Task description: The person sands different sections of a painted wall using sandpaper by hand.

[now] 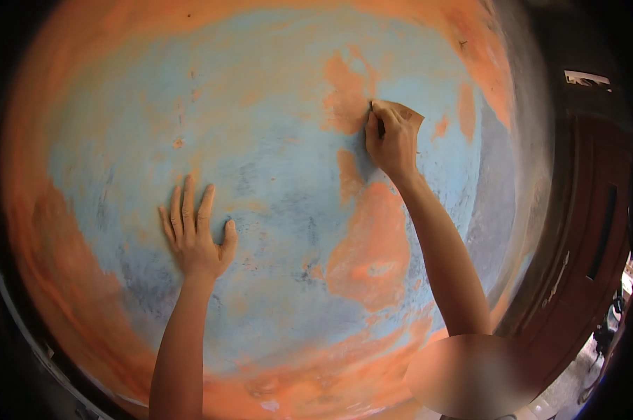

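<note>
The right hand (pixel 392 143) is pinching a thin, brown, angular sheet (pixel 410 116), probably sandpaper, at the upper right of a broad wall (pixel 281 150) coloured patchy pale blue and orange, just beside an irregular orange patch (pixel 346 98). Lower on the left, the left hand (pixel 199 241) is holding nothing, its fingers spreading apart, apparently bracing against the wall. The step in hand is seemingly rubbing the surface; the next move is probably calling for even pressure. Farther right, a dark reddish-brown door (pixel 574 231) is standing.
</note>
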